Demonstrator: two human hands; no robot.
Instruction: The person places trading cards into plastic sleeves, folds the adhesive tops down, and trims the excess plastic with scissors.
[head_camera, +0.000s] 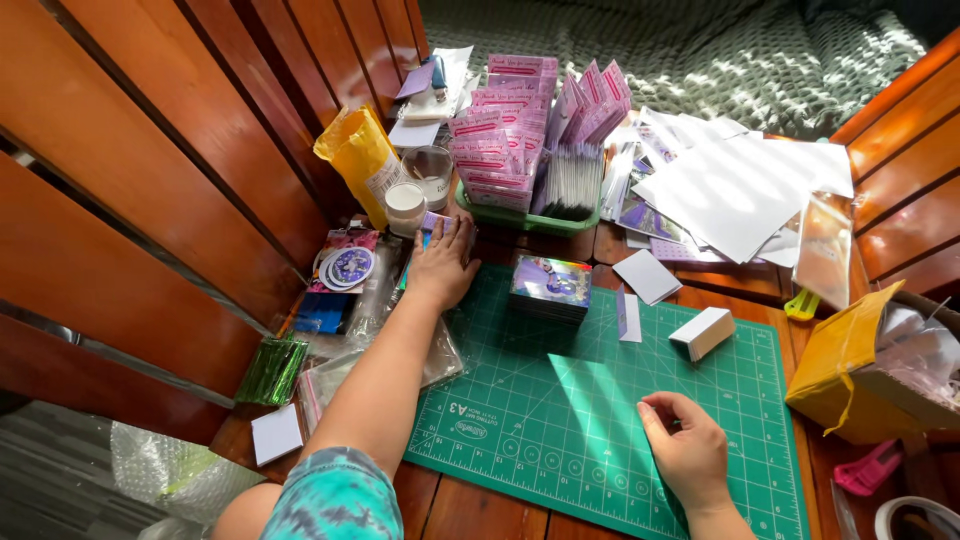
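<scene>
A wooden tabletop (480, 510) between slatted wooden walls carries our green cutting mat (600, 420). Our left hand (440, 265) reaches to the mat's far left corner, fingers spread flat on clear plastic sleeves (375, 300) and small cards there. Our right hand (685, 450) rests on the near part of the mat, fingers curled together, holding nothing we can see. A stack of colourful cards (550, 288) sits on the far mat between the hands, a white card block (703, 332) to its right.
</scene>
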